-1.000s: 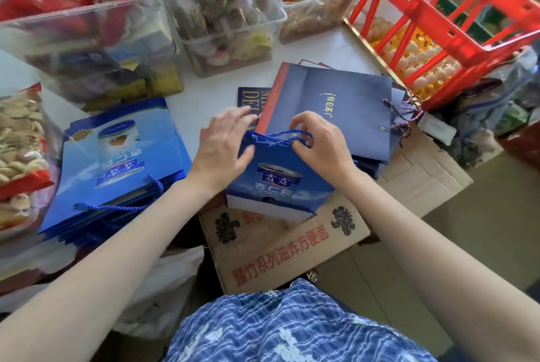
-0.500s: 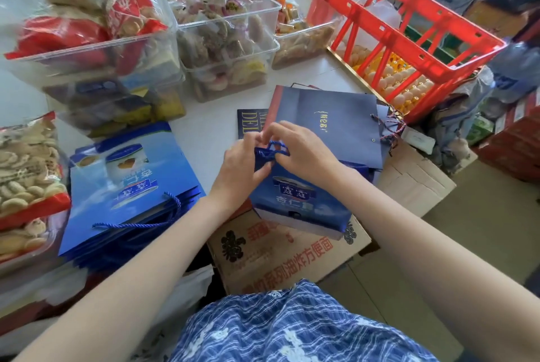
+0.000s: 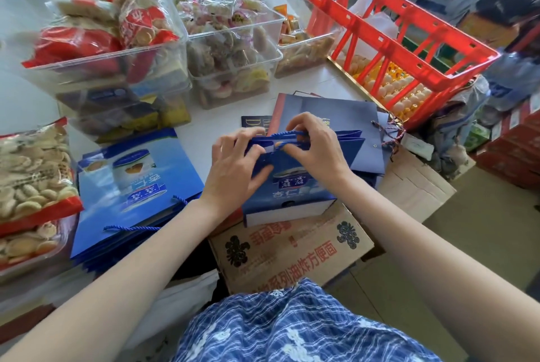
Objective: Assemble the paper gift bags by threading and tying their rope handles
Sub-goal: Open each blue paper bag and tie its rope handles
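Fingers (image 3: 295,154) of both hands curled, pinching the blue rope handle (image 3: 287,135) at the gift bag (image 3: 292,186) top.

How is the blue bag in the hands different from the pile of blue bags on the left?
The held bag is gripped by both hands, left and right; nobody touches the pile. The held bag is one bag propped on a box; the pile lies flat, stacked. Both are blue with rope handles.
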A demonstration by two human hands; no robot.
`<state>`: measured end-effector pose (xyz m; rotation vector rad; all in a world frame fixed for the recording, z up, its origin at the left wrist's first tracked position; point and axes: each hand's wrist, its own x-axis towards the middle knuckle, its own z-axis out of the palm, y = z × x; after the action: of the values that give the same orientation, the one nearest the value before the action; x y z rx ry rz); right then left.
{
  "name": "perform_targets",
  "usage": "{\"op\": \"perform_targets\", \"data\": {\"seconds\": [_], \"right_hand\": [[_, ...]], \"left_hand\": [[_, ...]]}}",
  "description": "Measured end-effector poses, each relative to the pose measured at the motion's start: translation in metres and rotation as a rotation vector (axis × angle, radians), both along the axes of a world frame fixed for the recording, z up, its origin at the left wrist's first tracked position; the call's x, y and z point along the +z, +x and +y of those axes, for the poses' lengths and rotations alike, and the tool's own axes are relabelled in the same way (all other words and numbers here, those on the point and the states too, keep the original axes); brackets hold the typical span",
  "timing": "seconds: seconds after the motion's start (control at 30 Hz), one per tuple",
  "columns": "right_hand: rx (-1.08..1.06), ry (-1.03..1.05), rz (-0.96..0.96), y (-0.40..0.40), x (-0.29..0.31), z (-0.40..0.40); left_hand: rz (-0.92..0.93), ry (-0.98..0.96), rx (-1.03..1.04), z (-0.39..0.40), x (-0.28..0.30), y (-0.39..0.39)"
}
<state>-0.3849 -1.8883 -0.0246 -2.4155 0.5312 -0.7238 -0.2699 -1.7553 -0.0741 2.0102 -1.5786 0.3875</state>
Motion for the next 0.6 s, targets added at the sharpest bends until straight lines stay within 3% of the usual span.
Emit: {"op": "perform_targets", "data": {"seconds": [0.13,0.23,0.33,0.5,0.6], "right_hand": [[0.131,-0.051,0.206,0.002,0.016,-0.009],[0.169,0.004,0.221,0.004,0.015,-0.009],[0.14,0.222,0.109,0.008,0.01,-0.006],[-0.025,0.739,-0.101,0.004,0.005,0.002],[-0.079,0.913,-0.09,0.0,0.006,-0.004]], "left_hand": [[0.362,-0.012,-0.076,-0.006,0.022,0.011],[0.455,0.157,-0.175,-0.009,0.023,0.016],[0.393,0.254,-0.214,-0.008,0.011,0.012],[0.4,0.234,-0.181,-0.005,0.002,0.006],[0.442,0.237,-0.208,-0.011,0.008,0.01]]}}
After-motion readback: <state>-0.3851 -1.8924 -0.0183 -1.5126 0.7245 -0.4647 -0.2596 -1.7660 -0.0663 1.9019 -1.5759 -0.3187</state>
